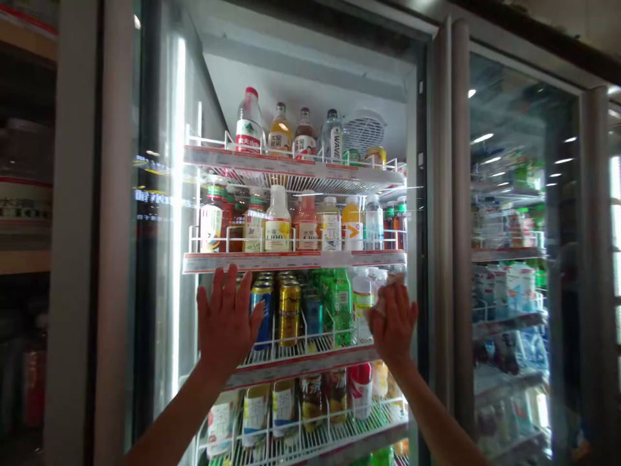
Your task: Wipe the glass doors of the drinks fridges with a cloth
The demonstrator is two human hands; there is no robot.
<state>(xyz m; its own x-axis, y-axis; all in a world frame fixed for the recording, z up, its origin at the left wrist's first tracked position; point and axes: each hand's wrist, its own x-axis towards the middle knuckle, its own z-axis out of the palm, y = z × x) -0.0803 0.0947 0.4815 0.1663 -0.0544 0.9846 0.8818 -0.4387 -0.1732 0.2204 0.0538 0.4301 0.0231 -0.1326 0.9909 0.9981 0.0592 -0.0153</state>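
Note:
My left hand (226,323) is raised with its fingers spread, held up flat before the glass door (291,39) of a lit drinks cooler. Nothing is in it, and whether the palm touches the glass I cannot tell. Higher up on the right, my right hand (398,320) is curled over a pale, crumpled piece that looks like a tissue (383,304), held at the glass. Behind the hands, a blue can (262,314), a gold can (290,310) and green bottles (341,304) stand on a wire shelf.
Upper shelves hold bottles, among them a red-capped water bottle (249,123) and a yellow-labelled bottle (278,220). More bottles (255,414) fill the lower shelf. A metal door frame (460,226) divides this cooler from another cooler (514,259) on the right. Dark shelving (24,239) stands left.

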